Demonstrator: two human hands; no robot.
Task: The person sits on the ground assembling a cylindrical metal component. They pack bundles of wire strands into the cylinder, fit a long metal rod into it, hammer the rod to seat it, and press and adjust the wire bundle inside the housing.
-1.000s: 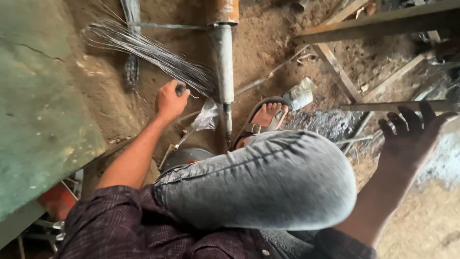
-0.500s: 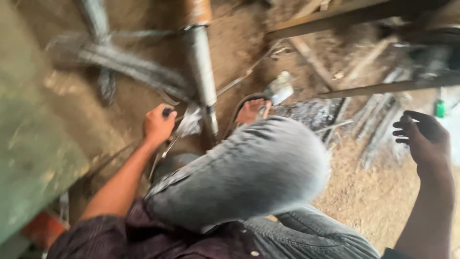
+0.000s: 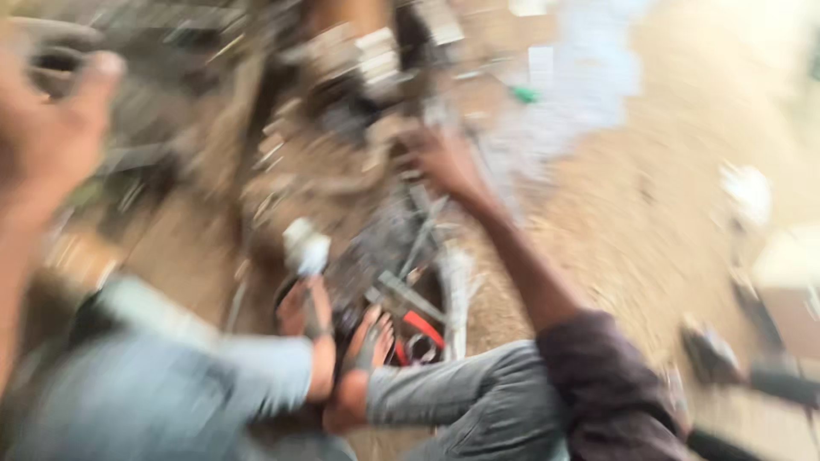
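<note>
Scrap metal pieces (image 3: 401,256): a dark, tangled heap of strips and bars on the dirt floor (image 3: 649,213), just ahead of the person's feet; motion blur hides what each piece is.
Right hand (image 3: 440,158): stretched out on a long arm from a dark sleeve (image 3: 611,384), over the far edge of the heap and very near it; whether it touches any piece cannot be told.
Right grip: the fingers look partly spread, but the blur is too heavy to say if they are apart or closed on something.
Left hand (image 3: 43,141): raised close to the camera at the left edge, large and out of focus, thumb up and fingers curled inward.
Left grip: cannot tell whether it is closed round anything; no thing shows clearly in it.
Feet: two bare feet in sandals, one (image 3: 309,320) beside the other (image 3: 369,346), planted at the near edge of the heap.
Legs: grey trousers (image 3: 171,393), knees bent, filling the lower part of the view.
White lump (image 3: 306,249): a small pale thing just above the left foot, kind unclear.
Red band (image 3: 423,329): a curved red strip near the right foot, among dark metal.
Green speck (image 3: 525,94): small, well beyond the right hand, on the ground.
</note>
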